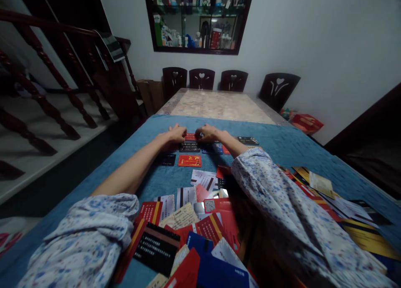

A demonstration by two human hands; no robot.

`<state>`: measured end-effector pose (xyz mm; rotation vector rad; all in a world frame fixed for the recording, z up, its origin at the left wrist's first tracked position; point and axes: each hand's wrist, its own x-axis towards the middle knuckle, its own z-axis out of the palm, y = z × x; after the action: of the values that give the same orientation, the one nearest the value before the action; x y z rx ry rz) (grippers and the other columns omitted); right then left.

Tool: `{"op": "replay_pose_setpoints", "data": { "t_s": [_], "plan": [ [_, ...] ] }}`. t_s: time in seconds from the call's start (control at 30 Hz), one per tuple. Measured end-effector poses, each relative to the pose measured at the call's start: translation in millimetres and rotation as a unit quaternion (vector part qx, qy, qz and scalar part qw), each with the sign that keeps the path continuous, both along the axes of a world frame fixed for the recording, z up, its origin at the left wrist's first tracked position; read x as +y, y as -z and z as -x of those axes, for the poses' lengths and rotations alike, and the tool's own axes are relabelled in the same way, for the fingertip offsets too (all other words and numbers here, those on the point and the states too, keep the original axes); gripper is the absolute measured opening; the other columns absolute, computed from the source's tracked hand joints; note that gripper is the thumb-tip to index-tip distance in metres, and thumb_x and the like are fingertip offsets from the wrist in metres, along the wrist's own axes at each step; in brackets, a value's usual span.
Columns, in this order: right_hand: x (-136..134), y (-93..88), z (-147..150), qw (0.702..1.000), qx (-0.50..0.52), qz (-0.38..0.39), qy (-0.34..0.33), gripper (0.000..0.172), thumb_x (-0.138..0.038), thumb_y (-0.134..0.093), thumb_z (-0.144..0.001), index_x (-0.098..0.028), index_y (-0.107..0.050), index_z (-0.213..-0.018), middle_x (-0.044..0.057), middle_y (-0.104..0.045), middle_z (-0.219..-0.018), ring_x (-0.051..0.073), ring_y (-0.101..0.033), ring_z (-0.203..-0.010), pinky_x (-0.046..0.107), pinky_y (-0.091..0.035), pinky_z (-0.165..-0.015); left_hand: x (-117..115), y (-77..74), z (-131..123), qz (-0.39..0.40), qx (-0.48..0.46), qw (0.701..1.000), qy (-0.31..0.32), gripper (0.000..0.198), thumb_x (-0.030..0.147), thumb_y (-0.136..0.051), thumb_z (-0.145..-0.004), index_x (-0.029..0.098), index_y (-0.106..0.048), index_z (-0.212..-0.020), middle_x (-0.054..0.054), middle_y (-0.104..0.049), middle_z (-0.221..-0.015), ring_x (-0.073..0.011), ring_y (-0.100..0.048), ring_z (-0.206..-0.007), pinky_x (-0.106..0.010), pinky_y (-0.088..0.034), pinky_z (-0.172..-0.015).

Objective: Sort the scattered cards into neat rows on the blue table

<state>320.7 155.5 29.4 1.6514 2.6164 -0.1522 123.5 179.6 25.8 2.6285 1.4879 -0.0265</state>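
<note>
Both arms reach forward over a blue cloth on a table. My left hand (177,134) has its fingers curled at the left end of a red card (190,136). At that card's right end, my right hand (206,133) is bent with its fingertips down; both seem to pinch the card's ends. Just below lies a black card (189,146), with a blue card (212,148) to its right. A red and gold card (189,161) and a dark card (167,159) form a nearer row. Another black card (248,141) lies right of my right hand.
Many loose cards overlap in a pile (188,225) near the front edge, between the forearms. More cards (341,204) lie at the right. Beyond the blue cloth (150,131) is the marbled tabletop (216,105), with dark chairs (202,78) behind it. A stair railing (56,79) stands at left.
</note>
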Motion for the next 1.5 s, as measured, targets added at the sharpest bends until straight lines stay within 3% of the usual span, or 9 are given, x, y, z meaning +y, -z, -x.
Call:
{"op": "replay_pose_setpoints", "data": {
  "t_s": [0.3,0.43,0.7,1.1,1.23,1.5],
  "plan": [
    [-9,-9.1,-2,0.999,-0.003,-0.026,0.020,0.047,-0.042,-0.057,-0.091,-0.023,-0.063,-0.134,0.009,-0.066,-0.133,0.026,-0.059,-0.119,0.033,-0.047,-0.095,-3,-5.3,6,-0.028,-0.011,1.000,-0.002,0.028,0.015,-0.058,-0.076,0.018,-0.062,-0.104,-0.013,-0.063,-0.118,-0.0316,-0.048,-0.126,-0.048,-0.039,-0.106],
    [-21,-15.6,-4,0.999,-0.002,-0.040,0.013,0.047,-0.043,-0.056,-0.091,-0.024,-0.065,-0.133,0.008,-0.067,-0.131,0.027,-0.056,-0.121,0.035,-0.046,-0.096,-12,-5.2,9,-0.072,-0.042,0.996,0.039,0.023,0.011,-0.054,-0.079,0.017,-0.062,-0.100,-0.015,-0.063,-0.118,-0.0331,-0.047,-0.126,-0.050,-0.039,-0.102],
    [-59,-24.5,-12,0.997,0.000,-0.077,-0.002,0.035,-0.025,-0.059,-0.089,-0.024,-0.073,-0.121,0.007,-0.073,-0.116,0.027,-0.055,-0.116,0.032,-0.044,-0.086,-58,-7.2,6,-0.149,-0.098,0.978,0.104,0.010,0.017,-0.052,-0.086,0.017,-0.061,-0.090,-0.013,-0.065,-0.108,-0.0339,-0.048,-0.116,-0.056,-0.040,-0.095],
    [-131,-26.2,-32,0.994,0.007,-0.107,-0.013,0.028,-0.019,-0.056,-0.088,-0.021,-0.076,-0.107,0.008,-0.074,-0.111,0.025,-0.057,-0.107,0.029,-0.036,-0.075,-133,-5.1,-7,-0.155,-0.148,0.969,0.123,0.012,0.015,-0.049,-0.088,0.016,-0.061,-0.088,-0.014,-0.065,-0.108,-0.0320,-0.048,-0.113,-0.051,-0.039,-0.092],
    [-151,-23.4,-36,0.993,0.022,-0.113,-0.021,0.028,-0.019,-0.056,-0.089,-0.021,-0.077,-0.108,0.009,-0.074,-0.108,0.025,-0.056,-0.104,0.030,-0.035,-0.075,-149,-1.0,-10,-0.149,-0.168,0.965,0.135,0.010,0.015,-0.052,-0.086,0.017,-0.062,-0.088,-0.012,-0.065,-0.106,-0.0311,-0.046,-0.113,-0.050,-0.038,-0.093],
    [-173,-7.9,-33,0.987,0.076,-0.128,-0.064,0.027,-0.021,-0.060,-0.087,-0.019,-0.077,-0.109,0.011,-0.074,-0.105,0.027,-0.054,-0.107,0.037,-0.038,-0.090,-176,8.8,-7,-0.137,-0.183,0.962,0.147,0.016,0.010,-0.050,-0.084,0.017,-0.064,-0.089,-0.012,-0.068,-0.107,-0.0300,-0.045,-0.114,-0.051,-0.036,-0.092]
  ]
}}
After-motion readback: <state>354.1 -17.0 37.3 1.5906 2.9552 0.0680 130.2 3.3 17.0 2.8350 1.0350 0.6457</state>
